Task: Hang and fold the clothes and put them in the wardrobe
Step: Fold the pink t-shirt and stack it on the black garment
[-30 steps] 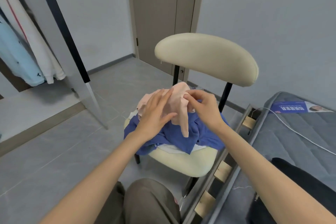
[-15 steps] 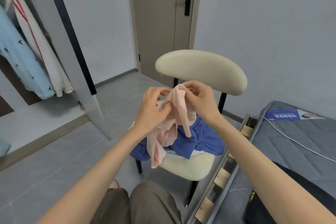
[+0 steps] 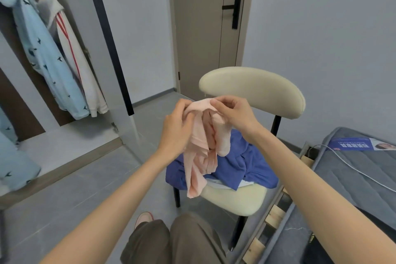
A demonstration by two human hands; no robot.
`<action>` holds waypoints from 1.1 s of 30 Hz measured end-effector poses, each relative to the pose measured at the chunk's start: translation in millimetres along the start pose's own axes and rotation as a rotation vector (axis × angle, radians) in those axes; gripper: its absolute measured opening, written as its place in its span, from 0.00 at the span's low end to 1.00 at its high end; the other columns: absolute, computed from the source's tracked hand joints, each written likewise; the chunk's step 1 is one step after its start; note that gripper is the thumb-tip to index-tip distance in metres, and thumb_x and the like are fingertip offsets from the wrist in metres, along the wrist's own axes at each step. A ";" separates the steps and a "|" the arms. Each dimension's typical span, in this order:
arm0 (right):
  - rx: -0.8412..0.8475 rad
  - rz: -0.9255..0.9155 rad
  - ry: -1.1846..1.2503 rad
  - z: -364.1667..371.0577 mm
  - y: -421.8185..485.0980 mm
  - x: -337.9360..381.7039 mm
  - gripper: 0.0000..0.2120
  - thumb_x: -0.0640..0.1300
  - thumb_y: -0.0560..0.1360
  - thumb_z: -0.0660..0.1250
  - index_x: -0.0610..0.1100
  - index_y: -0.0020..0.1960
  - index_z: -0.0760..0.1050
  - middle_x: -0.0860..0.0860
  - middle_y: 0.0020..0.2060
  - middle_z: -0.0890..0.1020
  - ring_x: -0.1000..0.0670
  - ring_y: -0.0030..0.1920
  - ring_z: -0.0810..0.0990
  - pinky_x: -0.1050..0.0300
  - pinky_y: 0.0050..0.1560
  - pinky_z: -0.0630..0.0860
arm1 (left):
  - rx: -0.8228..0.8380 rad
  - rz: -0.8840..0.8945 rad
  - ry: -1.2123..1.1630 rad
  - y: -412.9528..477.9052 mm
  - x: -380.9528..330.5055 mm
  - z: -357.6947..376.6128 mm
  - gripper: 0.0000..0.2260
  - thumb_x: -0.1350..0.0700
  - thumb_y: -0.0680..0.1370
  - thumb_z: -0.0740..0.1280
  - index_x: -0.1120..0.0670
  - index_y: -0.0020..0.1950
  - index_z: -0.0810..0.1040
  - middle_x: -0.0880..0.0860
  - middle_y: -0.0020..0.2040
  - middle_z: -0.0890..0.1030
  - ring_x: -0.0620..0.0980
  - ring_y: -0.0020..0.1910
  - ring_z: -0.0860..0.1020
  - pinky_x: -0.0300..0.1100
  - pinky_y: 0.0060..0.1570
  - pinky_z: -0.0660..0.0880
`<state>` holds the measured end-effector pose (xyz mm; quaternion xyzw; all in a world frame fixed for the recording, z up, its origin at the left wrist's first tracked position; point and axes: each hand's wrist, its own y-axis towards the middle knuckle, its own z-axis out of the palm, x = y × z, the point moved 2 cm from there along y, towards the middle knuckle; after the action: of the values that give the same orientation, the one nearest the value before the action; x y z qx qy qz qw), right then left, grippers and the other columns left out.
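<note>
Raised off the pile since a second ago, the pink garment (image 3: 199, 156) now hangs in the air. At far left, two garments already hang in the wardrobe (image 3: 12, 96). The left hand (image 3: 175, 130) and right hand (image 3: 233, 113) each pinch its top edge, probably hunting the shoulders for hanging. One blue garment (image 3: 242, 163) waits on the single chair (image 3: 252, 85).

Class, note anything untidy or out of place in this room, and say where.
Blue clothes lie crumpled in a heap on the chair seat, not folded. The left hand and right hand hold a bunched pink garment above them. Nothing looks spilled or broken.
</note>
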<state>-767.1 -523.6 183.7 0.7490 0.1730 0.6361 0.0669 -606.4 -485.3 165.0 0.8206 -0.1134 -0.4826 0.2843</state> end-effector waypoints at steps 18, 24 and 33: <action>0.158 -0.053 -0.453 16.3 -19.5 -89.5 0.20 0.43 0.79 0.63 0.44 0.31 0.63 0.53 0.26 0.64 0.55 0.28 0.60 0.57 0.33 0.57 | -0.451 -0.362 -0.088 40.5 30.6 -90.6 0.03 0.60 0.79 0.56 0.54 0.51 0.68 0.45 0.41 0.72 0.47 0.42 0.72 0.41 0.40 0.67; 0.098 -0.222 -0.478 26.6 15.4 -13.4 0.20 0.44 0.80 0.62 0.47 0.32 0.60 0.54 0.27 0.63 0.55 0.30 0.59 0.59 0.31 0.57 | -0.103 -0.447 0.236 30.8 62.3 -96.5 0.13 0.54 0.78 0.62 0.54 0.63 0.69 0.51 0.58 0.73 0.53 0.59 0.73 0.48 0.58 0.69; 0.324 -0.420 -0.511 66.5 26.7 52.9 0.10 0.40 0.79 0.62 0.35 0.43 0.74 0.52 0.33 0.74 0.58 0.34 0.68 0.66 0.38 0.65 | 0.400 -0.137 -0.053 19.8 37.5 -61.6 0.07 0.60 0.80 0.62 0.55 0.57 0.74 0.50 0.53 0.77 0.44 0.53 0.75 0.35 0.54 0.69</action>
<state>-690.6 -522.3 229.3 0.8328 0.3991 0.3653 0.1175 -532.8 -496.6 172.1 0.8534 -0.1581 -0.4903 0.0793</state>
